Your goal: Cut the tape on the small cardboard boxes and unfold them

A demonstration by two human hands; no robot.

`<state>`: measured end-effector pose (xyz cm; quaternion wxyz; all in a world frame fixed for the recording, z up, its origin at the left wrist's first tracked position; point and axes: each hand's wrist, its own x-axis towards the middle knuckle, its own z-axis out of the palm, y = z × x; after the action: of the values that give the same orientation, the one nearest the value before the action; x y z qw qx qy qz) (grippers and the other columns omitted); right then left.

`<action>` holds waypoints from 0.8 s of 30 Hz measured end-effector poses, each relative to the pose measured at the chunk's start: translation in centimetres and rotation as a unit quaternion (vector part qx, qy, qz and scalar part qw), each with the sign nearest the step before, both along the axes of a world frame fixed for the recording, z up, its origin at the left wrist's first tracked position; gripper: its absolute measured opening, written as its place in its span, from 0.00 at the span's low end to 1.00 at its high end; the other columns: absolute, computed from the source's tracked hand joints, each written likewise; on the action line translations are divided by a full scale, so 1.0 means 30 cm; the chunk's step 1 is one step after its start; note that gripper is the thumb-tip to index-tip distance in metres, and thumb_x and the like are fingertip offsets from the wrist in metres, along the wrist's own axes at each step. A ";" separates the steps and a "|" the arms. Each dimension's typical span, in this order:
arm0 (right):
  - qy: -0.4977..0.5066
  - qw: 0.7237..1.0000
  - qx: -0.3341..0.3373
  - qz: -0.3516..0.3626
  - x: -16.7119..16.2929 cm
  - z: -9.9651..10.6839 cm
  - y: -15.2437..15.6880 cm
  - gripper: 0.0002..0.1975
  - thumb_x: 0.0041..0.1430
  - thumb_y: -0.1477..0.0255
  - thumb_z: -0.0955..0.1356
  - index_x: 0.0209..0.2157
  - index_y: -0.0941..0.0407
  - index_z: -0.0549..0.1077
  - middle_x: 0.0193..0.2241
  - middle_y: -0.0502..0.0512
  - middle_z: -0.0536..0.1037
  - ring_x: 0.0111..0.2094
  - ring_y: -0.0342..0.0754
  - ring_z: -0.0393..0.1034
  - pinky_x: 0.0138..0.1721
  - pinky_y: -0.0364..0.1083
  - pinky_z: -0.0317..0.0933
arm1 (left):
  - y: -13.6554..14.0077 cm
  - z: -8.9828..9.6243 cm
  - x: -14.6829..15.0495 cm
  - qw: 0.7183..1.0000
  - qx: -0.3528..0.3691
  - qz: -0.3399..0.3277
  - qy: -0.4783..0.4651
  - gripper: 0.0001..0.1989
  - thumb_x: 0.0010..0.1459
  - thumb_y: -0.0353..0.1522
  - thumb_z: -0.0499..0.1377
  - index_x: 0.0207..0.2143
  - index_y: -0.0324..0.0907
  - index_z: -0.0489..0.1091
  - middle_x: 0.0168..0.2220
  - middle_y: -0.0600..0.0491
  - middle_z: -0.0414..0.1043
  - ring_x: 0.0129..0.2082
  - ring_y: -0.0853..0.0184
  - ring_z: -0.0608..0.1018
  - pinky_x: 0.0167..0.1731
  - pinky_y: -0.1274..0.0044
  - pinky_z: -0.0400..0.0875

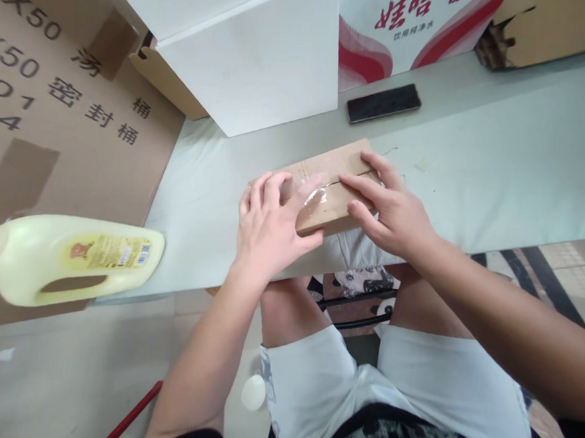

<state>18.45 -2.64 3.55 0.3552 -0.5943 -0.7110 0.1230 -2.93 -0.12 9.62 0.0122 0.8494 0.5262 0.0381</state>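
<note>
the left hand (273, 224) and right hand (400, 215) are holding a taped cardboard box (336, 161) by opposite ends mid-frame; a smartphone (383, 104) is lying upper right.

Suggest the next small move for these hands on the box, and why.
With the left hand, I'd probably press the clear tape along the seam, letting the right hand steady the box: the left fingers lie by the tape, and the seam shows as a dark line near the right fingertips.
</note>
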 end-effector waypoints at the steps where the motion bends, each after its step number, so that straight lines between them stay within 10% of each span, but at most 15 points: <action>1: 0.006 1.000 0.005 0.001 0.000 -0.004 0.001 0.22 0.69 0.62 0.64 0.60 0.50 0.76 0.70 0.62 0.62 0.69 0.66 0.62 0.60 0.64 0.70 | -0.001 0.000 -0.001 1.000 -0.005 0.005 -0.006 0.43 0.55 0.45 0.69 0.71 0.57 0.58 0.70 0.44 0.57 0.72 0.42 0.58 0.68 0.50 0.55; 8: 0.069 0.996 0.035 0.045 0.017 -0.028 0.012 0.23 0.69 0.57 0.64 0.60 0.51 0.73 0.72 0.63 0.57 0.73 0.63 0.53 0.70 0.65 0.56 | 0.012 0.025 -0.010 0.995 -0.078 0.053 -0.026 0.45 0.55 0.45 0.68 0.72 0.56 0.55 0.76 0.49 0.49 0.75 0.38 0.47 0.69 0.47 0.54; 24: 0.183 0.982 -0.049 0.026 0.107 -0.091 -0.127 0.28 0.66 0.54 0.67 0.64 0.45 0.63 0.71 0.64 0.58 0.69 0.64 0.61 0.60 0.68 0.66 | 0.037 0.089 -0.200 0.970 -0.110 0.094 -0.195 0.53 0.43 0.43 0.74 0.70 0.56 0.57 0.67 0.46 0.63 0.69 0.42 0.64 0.66 0.50 0.62</action>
<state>21.66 -6.46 0.83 0.4465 -0.5598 -0.6422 0.2735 -8.93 0.98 12.30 0.2041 0.7658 0.5920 0.1462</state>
